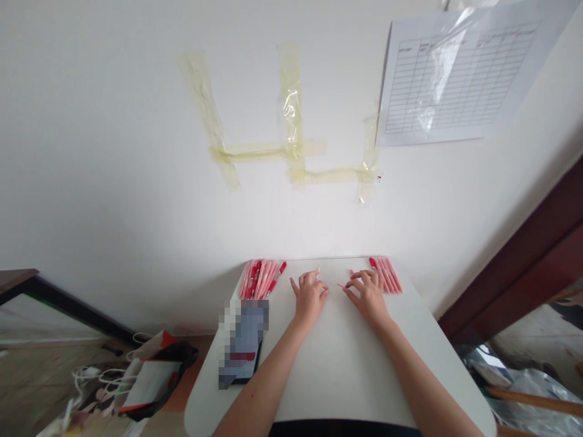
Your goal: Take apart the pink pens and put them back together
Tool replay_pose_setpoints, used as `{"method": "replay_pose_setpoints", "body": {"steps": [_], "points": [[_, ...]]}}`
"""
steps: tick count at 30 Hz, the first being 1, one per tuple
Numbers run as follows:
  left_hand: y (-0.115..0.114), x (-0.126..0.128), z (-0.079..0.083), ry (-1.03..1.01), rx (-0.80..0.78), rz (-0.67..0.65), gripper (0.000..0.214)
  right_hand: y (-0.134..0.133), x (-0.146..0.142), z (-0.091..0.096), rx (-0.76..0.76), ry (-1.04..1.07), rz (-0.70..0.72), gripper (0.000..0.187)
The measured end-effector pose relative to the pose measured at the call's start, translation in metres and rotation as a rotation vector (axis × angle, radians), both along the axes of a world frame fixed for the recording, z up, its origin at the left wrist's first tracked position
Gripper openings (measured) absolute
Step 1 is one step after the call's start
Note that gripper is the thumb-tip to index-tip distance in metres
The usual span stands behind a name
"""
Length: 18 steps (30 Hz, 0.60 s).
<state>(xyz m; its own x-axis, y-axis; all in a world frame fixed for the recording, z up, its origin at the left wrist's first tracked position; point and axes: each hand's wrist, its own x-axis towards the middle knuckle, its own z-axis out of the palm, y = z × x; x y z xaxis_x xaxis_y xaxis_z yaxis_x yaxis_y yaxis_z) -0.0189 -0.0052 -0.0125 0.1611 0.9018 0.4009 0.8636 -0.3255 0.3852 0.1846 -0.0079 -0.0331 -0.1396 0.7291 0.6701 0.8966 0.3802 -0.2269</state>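
Head view: thin pink piece [340,285] points sideways over a white table [341,376]

And here's the setting: the table's far edge up against a pale wall [136,152], yellowed tape [291,97] stuck across it, a gridded paper sheet [460,79] up on the right. Tangled cables [107,376] lie down on the left, dark red-brown wood [514,261] slants on the right, and a phone [248,340] (its screen mostly blurred out) rests by the left forearm.

Now to the piece! It's between the two hands, long axis running nearly crosswise, free end to the left. The right hand [367,294] pinches it in thumb and fingertip, other fingers loosely curled. The left hand [310,300] has its fingers bent and spread, thumb near forefinger; whether it grips anything, I can't tell.

Slim and plain, that piece, too small for detail. Out wide, the left pens [259,279], pink with some glossy red, point mainly toward the wall; the right pens [390,276], mostly pale pink, tip leftward at their far ends.
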Motion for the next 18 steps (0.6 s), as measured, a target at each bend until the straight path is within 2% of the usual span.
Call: {"method": "replay_pose_setpoints", "body": {"steps": [7,18], "points": [[-0.0017,-0.004,-0.0054,-0.034,0.025,0.035,0.007,-0.0024,-0.0049,0.003,0.002,0.002,0.089,0.013],[-0.0058,-0.004,-0.0004,0.0,0.072,0.007,0.005,-0.0023,-0.0098,-0.0008,-0.015,-0.037,0.092,0.009]]}}
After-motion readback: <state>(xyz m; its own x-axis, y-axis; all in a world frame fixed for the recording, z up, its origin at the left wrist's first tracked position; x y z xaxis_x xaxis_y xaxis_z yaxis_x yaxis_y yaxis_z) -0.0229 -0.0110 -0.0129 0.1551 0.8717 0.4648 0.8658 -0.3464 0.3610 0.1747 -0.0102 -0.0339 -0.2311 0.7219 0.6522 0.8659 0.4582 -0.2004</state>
